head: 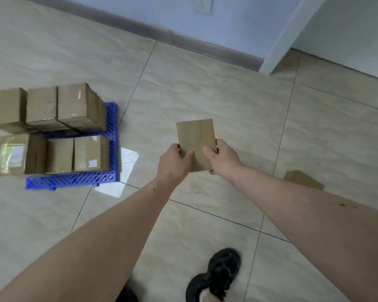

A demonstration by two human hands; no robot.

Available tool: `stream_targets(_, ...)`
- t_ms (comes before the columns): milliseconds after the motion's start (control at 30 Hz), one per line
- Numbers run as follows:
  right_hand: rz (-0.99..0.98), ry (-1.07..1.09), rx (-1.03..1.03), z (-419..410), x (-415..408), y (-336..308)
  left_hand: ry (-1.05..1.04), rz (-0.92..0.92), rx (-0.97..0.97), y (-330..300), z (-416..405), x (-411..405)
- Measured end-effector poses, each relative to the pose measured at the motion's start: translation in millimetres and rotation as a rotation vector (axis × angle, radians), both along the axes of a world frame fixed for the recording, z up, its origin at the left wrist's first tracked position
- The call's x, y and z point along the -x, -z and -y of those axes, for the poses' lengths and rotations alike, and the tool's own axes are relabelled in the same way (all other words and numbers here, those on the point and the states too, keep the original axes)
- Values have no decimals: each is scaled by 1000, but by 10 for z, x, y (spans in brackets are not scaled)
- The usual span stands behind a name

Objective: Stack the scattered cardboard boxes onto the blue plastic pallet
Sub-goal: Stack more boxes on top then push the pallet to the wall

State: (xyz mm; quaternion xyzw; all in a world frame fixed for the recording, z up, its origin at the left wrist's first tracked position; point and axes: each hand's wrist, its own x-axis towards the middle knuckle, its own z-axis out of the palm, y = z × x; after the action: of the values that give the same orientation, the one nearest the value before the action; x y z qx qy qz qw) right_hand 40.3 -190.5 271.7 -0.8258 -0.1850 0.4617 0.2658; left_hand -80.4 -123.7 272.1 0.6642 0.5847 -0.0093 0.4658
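Thumbs press on top of a small cardboard box [195,140] while the left hand [174,163] and right hand [221,156] grip its near end. Both arms reach straight out. The box is held well right of the blue pallet [75,180] loaded with stacked boxes [53,129].

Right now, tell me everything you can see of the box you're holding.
The held box is plain brown cardboard, flat-faced and roughly rectangular, with a faint seam running down the middle of its top face. It looks closed, and no label shows on the visible side. It is off the floor in front of the person, well to the right of the blue pallet. The left hand grips its near left edge and the right hand its near right edge, thumbs on top. Nothing else touches it.
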Motion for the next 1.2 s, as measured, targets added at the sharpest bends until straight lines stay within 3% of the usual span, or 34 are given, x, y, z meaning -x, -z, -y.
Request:
stream_targets(567, -248, 123, -37, -1746, 3265, 281, -76, -78, -50, 228, -1650, 3319)
stream_targets(700, -279, 142, -12, -2157, 3580, 484, -167, -41, -31, 404, -2004, 3622)
stream_targets(967, -289, 147, 23, -2912, 3782, 973, -143, -123, -84, 795, -2735, 3779)
stream_targets(1200, -278, 185, 26, -3147, 4084, 1525, -118, -337, -172, 1242, -2995, 3962)
